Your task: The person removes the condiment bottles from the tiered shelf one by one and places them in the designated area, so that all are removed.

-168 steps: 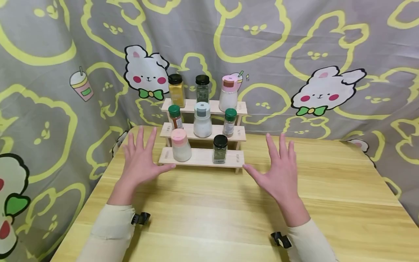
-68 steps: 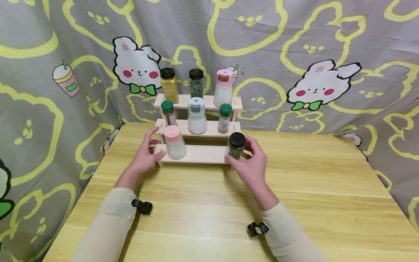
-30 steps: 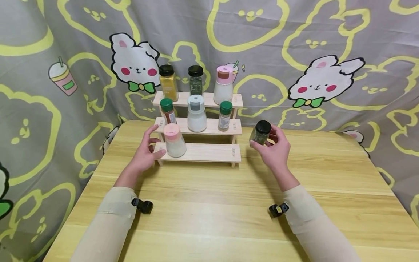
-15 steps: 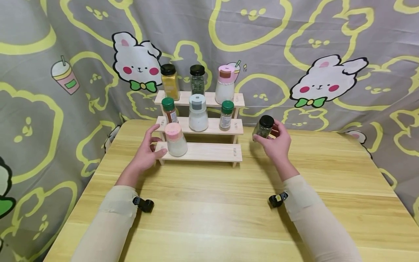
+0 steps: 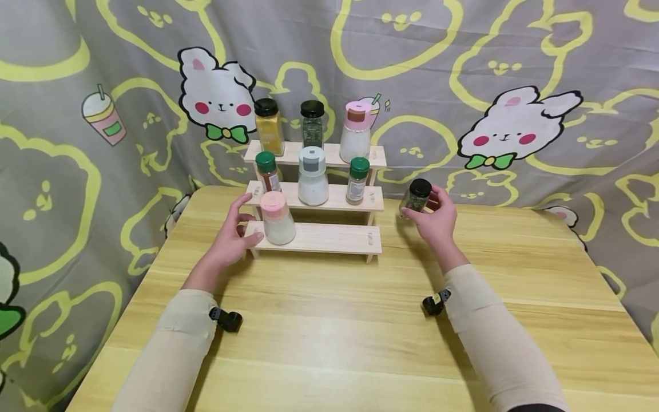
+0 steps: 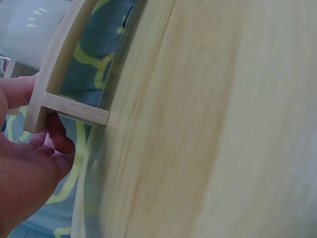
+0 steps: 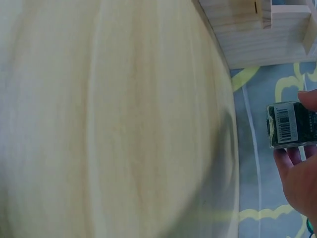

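Note:
My right hand [image 5: 436, 220] holds a square glass spice jar [image 5: 415, 196] with a black lid and dark green contents, to the right of a three-step wooden rack [image 5: 334, 237]. The jar leans slightly; its barcode label shows in the right wrist view. My left hand [image 5: 230, 240] grips the left end of the rack's lowest step, thumb on top and fingers curled underneath, as the left wrist view shows. Close to that thumb, a pink-lidded glass shaker [image 5: 278, 220] with white contents stands on the lowest step.
On the middle step are two green-capped jars, one of them the right jar [image 5: 356, 182], and a pale-blue-lidded shaker [image 5: 313, 180]. The top step bears a yellow spice jar [image 5: 269, 129], a black-lidded green jar [image 5: 312, 127] and a pink-lidded shaker [image 5: 355, 134]. A patterned curtain [image 5: 412, 97] hangs behind the table [image 5: 329, 332].
Both hands were spread beside the rack at first. My left hand took hold of its left end; my right hand lifted the black-lidded jar off the lowest step and carried it right.

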Demonstrator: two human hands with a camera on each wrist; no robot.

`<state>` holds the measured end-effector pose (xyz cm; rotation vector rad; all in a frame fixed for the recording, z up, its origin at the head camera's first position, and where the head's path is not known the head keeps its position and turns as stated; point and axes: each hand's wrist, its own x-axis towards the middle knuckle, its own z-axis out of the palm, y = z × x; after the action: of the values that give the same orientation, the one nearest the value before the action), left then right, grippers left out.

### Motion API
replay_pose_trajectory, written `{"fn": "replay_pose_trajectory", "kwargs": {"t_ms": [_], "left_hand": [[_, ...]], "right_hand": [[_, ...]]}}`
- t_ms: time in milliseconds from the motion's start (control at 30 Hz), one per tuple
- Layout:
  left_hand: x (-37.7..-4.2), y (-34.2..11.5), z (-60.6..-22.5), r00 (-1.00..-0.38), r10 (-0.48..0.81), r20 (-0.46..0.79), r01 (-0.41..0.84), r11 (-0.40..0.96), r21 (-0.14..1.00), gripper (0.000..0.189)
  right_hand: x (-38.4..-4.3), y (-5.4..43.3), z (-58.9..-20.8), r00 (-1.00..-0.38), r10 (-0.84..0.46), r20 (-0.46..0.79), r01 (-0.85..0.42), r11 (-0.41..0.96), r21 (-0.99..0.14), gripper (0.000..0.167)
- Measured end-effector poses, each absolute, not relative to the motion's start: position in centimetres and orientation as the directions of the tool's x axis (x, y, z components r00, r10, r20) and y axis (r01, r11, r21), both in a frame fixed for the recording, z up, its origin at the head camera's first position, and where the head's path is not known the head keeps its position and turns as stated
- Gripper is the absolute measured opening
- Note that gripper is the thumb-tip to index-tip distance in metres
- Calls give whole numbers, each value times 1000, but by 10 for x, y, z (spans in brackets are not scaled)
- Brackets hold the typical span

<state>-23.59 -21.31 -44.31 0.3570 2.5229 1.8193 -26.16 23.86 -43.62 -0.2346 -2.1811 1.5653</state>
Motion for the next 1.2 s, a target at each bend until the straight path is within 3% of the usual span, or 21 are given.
{"fn": "replay_pose_trajectory", "kwargs": {"t_ms": [500,900,1200], "left_hand": [[-238,-212,-439,-974,196,113,170,305,937,90],[-217,-202,-408,-975,206,84,142,289,947,84],[-232,-211,-433,-973,207,101,159,290,944,89]], "right_hand": [[-271,236,-443,-911,359,202,-71,345,-936,71],[-275,235,-451,-920,361,154,-30,328,-944,71],[-277,239,-459,-929,341,141,-20,336,-942,76]]}}
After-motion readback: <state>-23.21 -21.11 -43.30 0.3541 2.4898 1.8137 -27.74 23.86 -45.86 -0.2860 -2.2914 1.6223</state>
